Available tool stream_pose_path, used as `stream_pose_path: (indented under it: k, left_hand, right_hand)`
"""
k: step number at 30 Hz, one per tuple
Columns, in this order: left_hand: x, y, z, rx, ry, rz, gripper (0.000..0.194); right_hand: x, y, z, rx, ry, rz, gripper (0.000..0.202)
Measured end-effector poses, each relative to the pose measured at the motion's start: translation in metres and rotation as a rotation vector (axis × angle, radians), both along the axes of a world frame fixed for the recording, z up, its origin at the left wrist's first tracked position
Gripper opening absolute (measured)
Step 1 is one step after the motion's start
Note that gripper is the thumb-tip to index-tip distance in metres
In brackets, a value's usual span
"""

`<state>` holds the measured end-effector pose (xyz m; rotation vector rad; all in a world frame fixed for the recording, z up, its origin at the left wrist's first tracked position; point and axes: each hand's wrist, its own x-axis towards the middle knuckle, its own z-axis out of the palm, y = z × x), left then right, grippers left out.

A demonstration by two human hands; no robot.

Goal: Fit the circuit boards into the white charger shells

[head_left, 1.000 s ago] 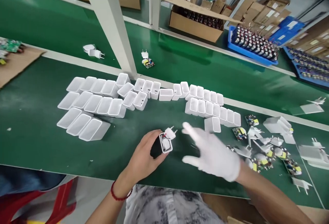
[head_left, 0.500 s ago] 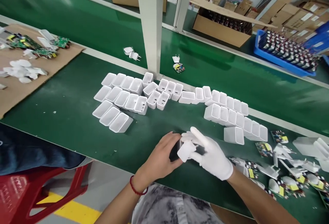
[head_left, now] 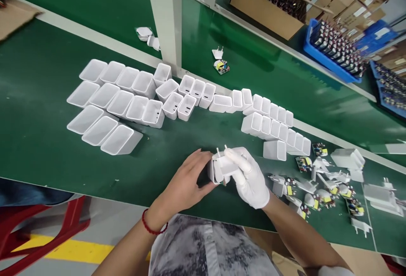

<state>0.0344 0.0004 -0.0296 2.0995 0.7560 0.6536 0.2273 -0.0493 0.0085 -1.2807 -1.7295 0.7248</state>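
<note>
My left hand [head_left: 185, 178], bare with a red bracelet [head_left: 148, 224], is closed around a white plastic charger case [head_left: 211, 174] at the bench's near side. My right hand [head_left: 252, 183], in a white glove, grips a white plug cover [head_left: 227, 166] against the case's open end. Two metal pins on the cover point up and away from me. A sliver of circuit board shows below the cover; the rest of the inside is hidden. Rows of open white cases [head_left: 122, 111] stand beyond my left hand, and another group [head_left: 274, 128] stands beyond my right.
Circuit boards with white plug parts [head_left: 325, 198] lie scattered at right. A loose plug cover [head_left: 217, 53] and a board [head_left: 221, 67] lie past the post [head_left: 165, 18]. A blue tray [head_left: 336, 52] and a cardboard box [head_left: 264, 7] sit behind. A red stool [head_left: 68, 221] stands lower left.
The view has shifted right and closer. In my right hand the plug cover has turned, its pins now pointing up and its body lying against the case in my left hand.
</note>
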Motion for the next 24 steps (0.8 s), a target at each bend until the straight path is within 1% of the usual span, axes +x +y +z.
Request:
stream_pose_path:
  k: [3, 6, 9, 13, 15, 17, 19, 24]
  left_hand:
    - [-0.001, 0.0, -0.001, 0.002, 0.006, -0.012, 0.052]
    - [-0.001, 0.001, -0.002, -0.012, 0.012, -0.009, 0.053]
    - [-0.001, 0.0, -0.003, -0.012, 0.017, 0.0, 0.054]
    - [-0.002, -0.001, -0.005, -0.004, 0.029, -0.004, 0.056]
    - [-0.003, -0.001, -0.006, -0.007, 0.042, -0.014, 0.056]
    - [-0.004, -0.001, -0.007, -0.008, 0.052, -0.019, 0.055]
    - [-0.004, -0.001, -0.007, -0.009, 0.051, -0.022, 0.055]
    - [-0.002, 0.001, -0.007, -0.013, 0.035, -0.013, 0.054]
  right_hand:
    - [0.01, -0.001, 0.009, -0.01, -0.121, 0.095, 0.051]
    - [0.017, -0.001, 0.011, -0.015, -0.193, 0.118, 0.071]
    - [0.018, 0.002, 0.008, -0.025, -0.216, 0.106, 0.071]
    - [0.015, 0.006, 0.007, -0.099, -0.117, 0.156, 0.066]
    - [0.016, 0.004, 0.008, -0.118, -0.067, 0.117, 0.065]
    - [0.017, -0.001, 0.008, -0.121, -0.018, 0.053, 0.067]
    - [0.018, -0.006, 0.009, -0.11, 0.015, 0.017, 0.069]
    - [0.02, -0.009, 0.009, -0.088, -0.022, 0.027, 0.073]
